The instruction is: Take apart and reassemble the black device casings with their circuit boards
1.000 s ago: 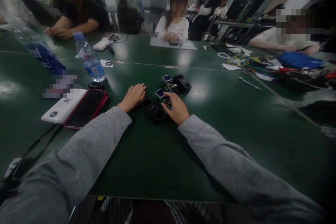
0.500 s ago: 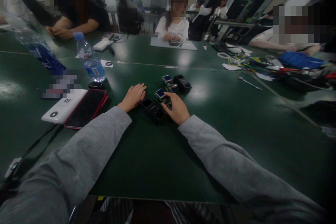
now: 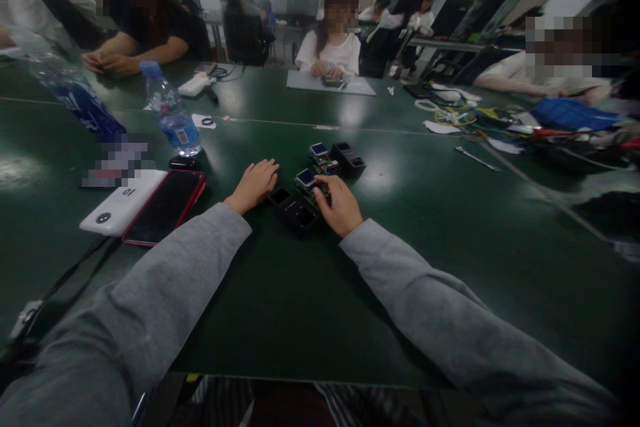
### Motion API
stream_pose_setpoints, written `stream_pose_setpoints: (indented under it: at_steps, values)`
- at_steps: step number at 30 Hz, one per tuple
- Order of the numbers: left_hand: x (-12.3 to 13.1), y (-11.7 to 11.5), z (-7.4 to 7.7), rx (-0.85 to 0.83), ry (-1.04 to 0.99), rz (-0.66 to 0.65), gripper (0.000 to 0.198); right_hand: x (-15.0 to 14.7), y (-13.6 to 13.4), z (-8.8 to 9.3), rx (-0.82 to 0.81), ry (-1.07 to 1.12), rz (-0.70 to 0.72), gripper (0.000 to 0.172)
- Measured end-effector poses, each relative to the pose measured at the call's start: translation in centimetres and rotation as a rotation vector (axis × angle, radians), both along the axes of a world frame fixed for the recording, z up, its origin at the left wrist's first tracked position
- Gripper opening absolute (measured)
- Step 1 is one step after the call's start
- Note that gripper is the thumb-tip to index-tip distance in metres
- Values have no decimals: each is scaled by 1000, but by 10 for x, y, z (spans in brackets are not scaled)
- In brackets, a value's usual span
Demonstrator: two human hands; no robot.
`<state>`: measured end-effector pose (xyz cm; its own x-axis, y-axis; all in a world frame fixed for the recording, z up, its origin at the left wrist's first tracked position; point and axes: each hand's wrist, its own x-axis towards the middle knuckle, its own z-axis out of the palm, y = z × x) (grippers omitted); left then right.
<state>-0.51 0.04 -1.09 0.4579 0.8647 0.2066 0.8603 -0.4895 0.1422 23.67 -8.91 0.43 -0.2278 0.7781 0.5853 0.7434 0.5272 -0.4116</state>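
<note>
My left hand (image 3: 253, 185) lies open on the table, its fingers stretched forward, just left of a black plastic case (image 3: 292, 211) with cut-out openings. Its fingers hold nothing. My right hand (image 3: 339, 205) has thumb and fingers closed around the right side of a green circuit board (image 3: 300, 188), covering part of it. This board carries a small square screen (image 3: 306, 178). Right behind it lies a second circuit board (image 3: 325, 163) with a similar small screen (image 3: 317, 149). Beside that one sits another black plastic case (image 3: 349, 159).
To the left are a red-edged phone (image 3: 165, 205), a white device (image 3: 121, 203) and a water bottle (image 3: 173, 111). A wrench (image 3: 477, 158) lies on the right, near tangled cables (image 3: 465, 113). A person (image 3: 330, 50) across the table handles a small object.
My right thumb has moved up, closer to the index finger, uncovering more of the near black case. My left hand, the boards and the cases stay in place.
</note>
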Motion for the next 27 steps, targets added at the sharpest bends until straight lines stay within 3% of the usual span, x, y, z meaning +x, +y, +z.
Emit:
stream_pose_setpoints:
  at_steps: [14, 18, 23, 27]
  values:
    - [0, -1, 2, -4, 8, -9, 46, 22, 16, -1, 56, 210, -108, 40]
    - [0, -1, 2, 8, 11, -6, 46, 41, 31, -12, 77, 79, -209, 31]
    - [0, -2, 3, -2, 16, -5, 47, 47, 35, -24, -45, -139, -244, 54]
    - [0, 0, 2, -9, 12, -1, 46, 42, 29, -20, -109, -229, -257, 58]
